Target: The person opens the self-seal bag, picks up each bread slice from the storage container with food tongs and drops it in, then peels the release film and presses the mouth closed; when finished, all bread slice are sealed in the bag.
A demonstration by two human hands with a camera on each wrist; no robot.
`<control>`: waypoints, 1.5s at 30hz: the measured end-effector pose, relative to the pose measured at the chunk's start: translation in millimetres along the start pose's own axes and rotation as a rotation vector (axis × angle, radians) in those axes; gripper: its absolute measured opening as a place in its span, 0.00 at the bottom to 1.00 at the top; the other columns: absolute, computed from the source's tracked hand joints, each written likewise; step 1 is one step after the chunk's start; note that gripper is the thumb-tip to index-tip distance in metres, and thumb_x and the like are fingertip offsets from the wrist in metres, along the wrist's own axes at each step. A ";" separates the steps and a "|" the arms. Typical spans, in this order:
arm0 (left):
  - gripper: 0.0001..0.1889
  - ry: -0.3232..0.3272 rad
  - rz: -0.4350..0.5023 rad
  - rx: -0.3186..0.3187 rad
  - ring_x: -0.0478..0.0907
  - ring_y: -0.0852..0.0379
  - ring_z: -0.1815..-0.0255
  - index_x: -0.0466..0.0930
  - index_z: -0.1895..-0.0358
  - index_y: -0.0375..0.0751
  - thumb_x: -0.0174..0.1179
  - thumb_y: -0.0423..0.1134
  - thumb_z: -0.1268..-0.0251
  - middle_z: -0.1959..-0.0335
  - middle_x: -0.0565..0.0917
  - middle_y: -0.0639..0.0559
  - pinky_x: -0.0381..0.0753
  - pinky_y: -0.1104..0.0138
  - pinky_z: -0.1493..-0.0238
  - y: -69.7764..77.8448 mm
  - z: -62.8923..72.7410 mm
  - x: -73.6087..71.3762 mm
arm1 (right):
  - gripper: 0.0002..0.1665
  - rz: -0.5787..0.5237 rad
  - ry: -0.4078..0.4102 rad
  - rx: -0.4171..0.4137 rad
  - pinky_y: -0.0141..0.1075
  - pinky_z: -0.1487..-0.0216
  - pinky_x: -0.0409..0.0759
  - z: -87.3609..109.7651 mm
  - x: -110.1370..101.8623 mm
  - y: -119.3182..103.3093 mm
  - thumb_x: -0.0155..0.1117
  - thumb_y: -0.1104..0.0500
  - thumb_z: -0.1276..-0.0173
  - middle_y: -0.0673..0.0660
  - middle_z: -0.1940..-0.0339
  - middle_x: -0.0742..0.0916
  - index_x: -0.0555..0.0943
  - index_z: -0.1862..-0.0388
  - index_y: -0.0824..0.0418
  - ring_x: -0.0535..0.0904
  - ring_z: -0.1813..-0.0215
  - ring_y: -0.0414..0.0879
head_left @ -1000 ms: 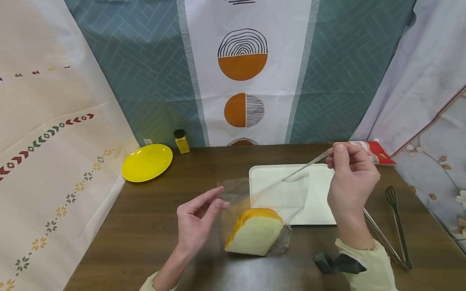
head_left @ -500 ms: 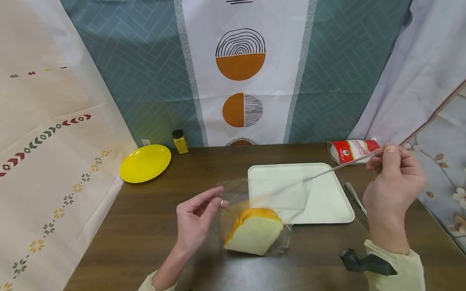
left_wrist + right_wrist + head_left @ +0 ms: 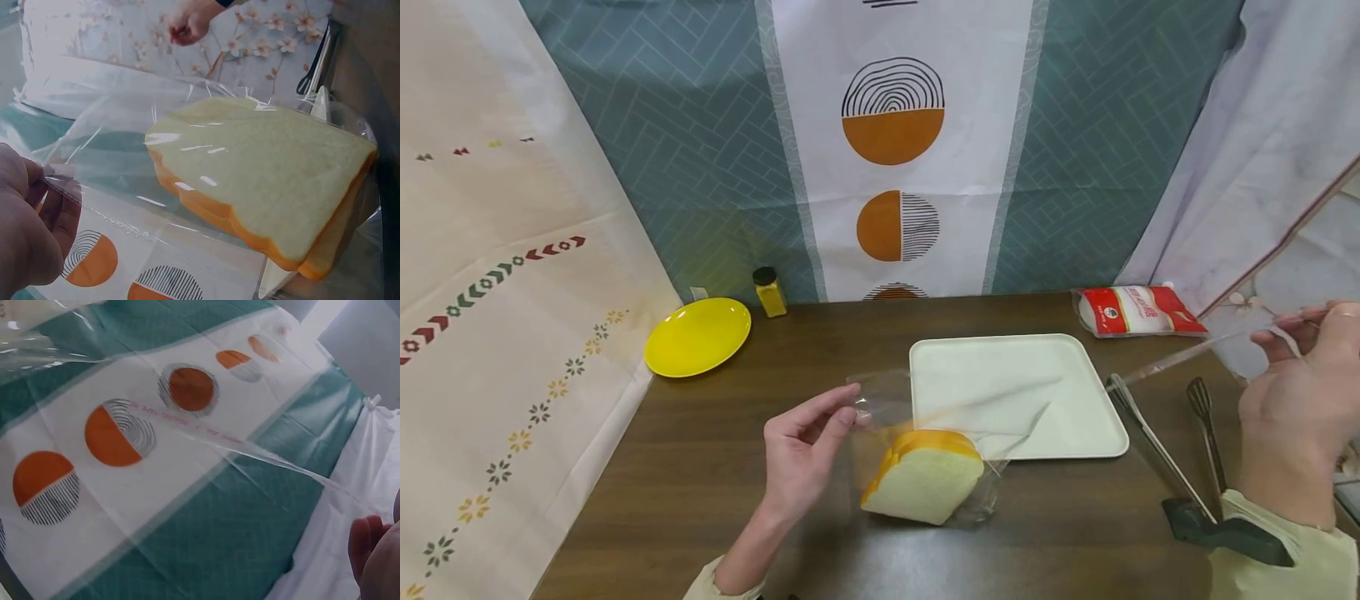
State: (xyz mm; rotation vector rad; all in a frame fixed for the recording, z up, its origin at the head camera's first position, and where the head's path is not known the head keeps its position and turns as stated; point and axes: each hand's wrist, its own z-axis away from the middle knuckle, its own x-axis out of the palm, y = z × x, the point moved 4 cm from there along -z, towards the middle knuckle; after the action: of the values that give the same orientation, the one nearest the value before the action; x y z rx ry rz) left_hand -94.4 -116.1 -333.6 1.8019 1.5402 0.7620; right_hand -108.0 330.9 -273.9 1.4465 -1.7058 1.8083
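Observation:
Slices of bread (image 3: pixel 928 479) with orange-brown crust lie inside a clear plastic bag (image 3: pixel 112 134). In the head view, my left hand (image 3: pixel 805 442) pinches the bag's upper left edge between thumb and fingers. My right hand (image 3: pixel 1303 392) is raised at the far right and pinches one end of a thin clear sealing strip (image 3: pixel 206 434) with pink print. The strip stretches left from the fingers, and its far end hangs free, apart from the bag. In the right wrist view only part of the right hand (image 3: pixel 378 556) shows at the edge.
A white tray (image 3: pixel 1090 417) lies behind the bag on the brown table (image 3: pixel 715 483). Metal tongs (image 3: pixel 1165 450) are beside the right forearm. A red-and-white packet (image 3: pixel 1142 312) sits at the back right. A yellow plate (image 3: pixel 698 337) and yellow bottle (image 3: pixel 771 293) stand at the back left.
My right hand has moved far to the right, drawing the strip off the bag. The bag's stretched corner has slackened. My left hand and the bread have stayed in place.

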 end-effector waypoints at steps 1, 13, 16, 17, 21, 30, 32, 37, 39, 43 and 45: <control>0.13 0.003 0.002 -0.004 0.88 0.50 0.66 0.80 0.48 0.20 0.62 0.22 0.34 0.66 0.88 0.43 0.85 0.58 0.59 -0.1 0.1 -0.3 | 0.07 -0.006 0.011 0.031 0.31 0.76 0.76 -3.4 -2.1 -1.3 0.59 0.66 0.25 0.62 0.62 0.75 0.74 0.63 0.71 0.74 0.64 0.48; 0.14 -0.005 0.052 0.078 0.88 0.54 0.66 0.80 0.48 0.20 0.62 0.24 0.34 0.66 0.88 0.43 0.85 0.60 0.61 -1.5 -2.1 -0.5 | 0.06 0.678 -0.290 0.099 0.25 0.81 0.78 13.8 -46.4 25.6 0.64 0.65 0.30 0.54 0.77 0.84 0.84 0.67 0.66 0.82 0.79 0.39; 0.14 -0.004 0.029 0.083 0.88 0.55 0.65 0.80 0.47 0.20 0.62 0.24 0.33 0.66 0.88 0.43 0.85 0.60 0.60 -1.9 -1.7 -1.6 | 0.06 0.942 -0.364 0.128 0.24 0.80 0.78 22.4 -62.7 38.0 0.64 0.63 0.29 0.47 0.79 0.85 0.84 0.65 0.65 0.82 0.80 0.35; 0.14 -0.003 0.023 0.085 0.87 0.55 0.65 0.80 0.47 0.20 0.62 0.25 0.33 0.66 0.88 0.43 0.85 0.60 0.60 -1.8 -1.7 -2.0 | 0.07 1.019 -0.385 0.134 0.25 0.79 0.79 24.6 -67.7 41.4 0.63 0.62 0.29 0.45 0.80 0.85 0.84 0.64 0.65 0.81 0.80 0.35; 0.14 -0.002 0.019 0.085 0.87 0.55 0.64 0.80 0.47 0.20 0.62 0.26 0.32 0.65 0.89 0.45 0.85 0.60 0.59 -1.6 -2.3 -3.1 | 0.13 1.233 -0.480 0.100 0.24 0.79 0.78 28.4 -84.2 52.3 0.62 0.58 0.28 0.39 0.83 0.84 0.84 0.59 0.70 0.80 0.82 0.33; 0.14 -0.008 0.036 0.101 0.87 0.55 0.64 0.80 0.47 0.20 0.62 0.26 0.32 0.65 0.89 0.45 0.85 0.60 0.59 -1.1 -3.0 -3.0 | 0.11 1.539 -0.646 -0.223 0.47 0.69 0.70 35.4 -112.2 65.2 0.62 0.62 0.33 0.62 0.77 0.87 0.86 0.65 0.71 0.72 0.81 0.30; 0.14 -0.008 0.036 0.099 0.87 0.55 0.64 0.80 0.47 0.20 0.62 0.26 0.32 0.64 0.89 0.45 0.85 0.60 0.59 -1.0 -3.0 -3.1 | 0.10 1.561 -0.674 -0.251 0.51 0.73 0.72 38.2 -115.5 67.8 0.63 0.63 0.34 0.62 0.76 0.87 0.86 0.66 0.70 0.77 0.80 0.43; 0.14 -0.011 0.032 0.097 0.87 0.55 0.64 0.80 0.47 0.20 0.62 0.27 0.32 0.64 0.89 0.45 0.85 0.60 0.60 -0.8 -3.0 -3.1 | 0.07 1.575 -0.706 -0.264 0.55 0.78 0.72 41.7 -119.8 71.6 0.63 0.66 0.35 0.62 0.77 0.87 0.86 0.67 0.70 0.80 0.79 0.59; 0.14 -0.012 0.028 0.097 0.87 0.55 0.64 0.80 0.47 0.20 0.61 0.27 0.32 0.64 0.89 0.45 0.85 0.61 0.60 -0.7 -3.0 -3.2 | 0.07 1.582 -0.712 -0.257 0.55 0.79 0.72 41.6 -121.0 71.7 0.62 0.67 0.35 0.62 0.77 0.86 0.85 0.67 0.70 0.78 0.81 0.56; 0.14 -0.013 0.020 0.093 0.87 0.55 0.64 0.80 0.47 0.21 0.61 0.26 0.31 0.64 0.89 0.45 0.85 0.60 0.60 -0.5 -3.1 -3.4 | 0.07 1.609 -0.744 -0.252 0.51 0.82 0.69 41.1 -123.5 71.2 0.62 0.67 0.35 0.62 0.77 0.86 0.85 0.67 0.70 0.74 0.84 0.50; 0.14 -0.012 0.015 0.089 0.87 0.55 0.64 0.80 0.47 0.21 0.61 0.27 0.31 0.64 0.89 0.45 0.85 0.60 0.60 -0.4 -3.1 -3.4 | 0.07 1.624 -0.765 -0.234 0.47 0.84 0.67 41.5 -125.1 71.3 0.62 0.67 0.34 0.63 0.75 0.87 0.85 0.65 0.70 0.72 0.85 0.48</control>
State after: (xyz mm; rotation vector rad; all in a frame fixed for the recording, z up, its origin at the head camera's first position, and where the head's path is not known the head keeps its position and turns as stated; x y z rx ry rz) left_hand -97.5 -119.2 -332.0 1.8811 1.5766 0.6981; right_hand -83.7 328.2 -421.8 0.4200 -3.9893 1.2264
